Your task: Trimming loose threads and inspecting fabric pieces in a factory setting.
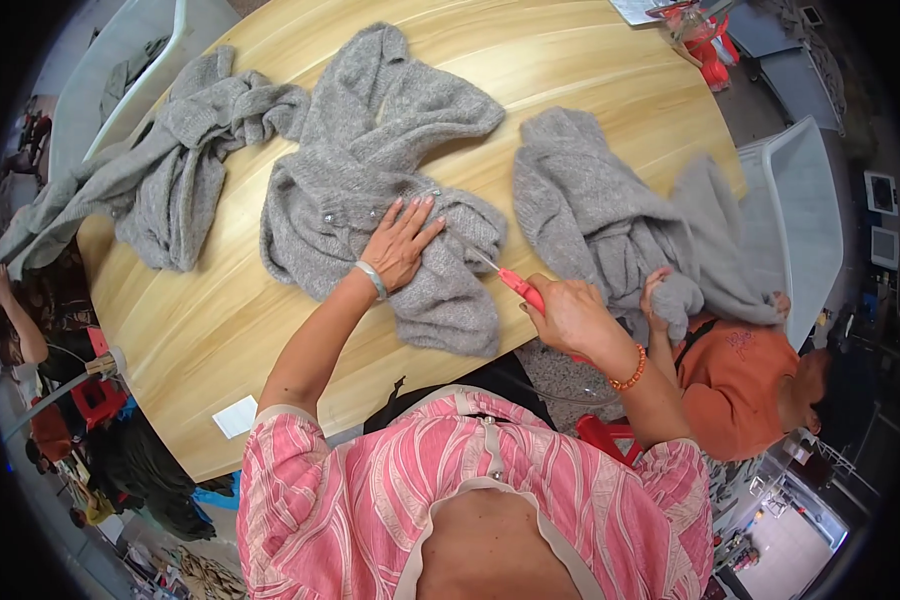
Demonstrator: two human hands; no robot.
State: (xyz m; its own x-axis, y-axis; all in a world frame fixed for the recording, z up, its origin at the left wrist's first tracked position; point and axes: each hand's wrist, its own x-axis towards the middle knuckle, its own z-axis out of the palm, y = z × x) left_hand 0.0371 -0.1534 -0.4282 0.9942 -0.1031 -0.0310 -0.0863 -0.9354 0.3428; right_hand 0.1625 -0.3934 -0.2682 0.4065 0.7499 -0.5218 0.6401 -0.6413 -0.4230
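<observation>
A grey knit cardigan (340, 190) with small shiny buttons lies bunched on the wooden table in front of me. My left hand (402, 243) rests flat on it, fingers stretched out, pressing the fabric beside the buttons. Closed around a red-handled tool (516, 284) is my right hand (573, 318). The tool's thin metal tip points at the cardigan's right side, close to the knit; its exact kind is hard to make out, since my fingers cover much of the handle.
Another grey knit garment (185, 150) hangs over the table's left edge, gripped by a person there. At right, a person in an orange shirt (735, 385) handles a third grey garment (590, 200). White bins (795, 215) flank the wooden table (170, 330). A white paper (234, 417) lies near its front edge.
</observation>
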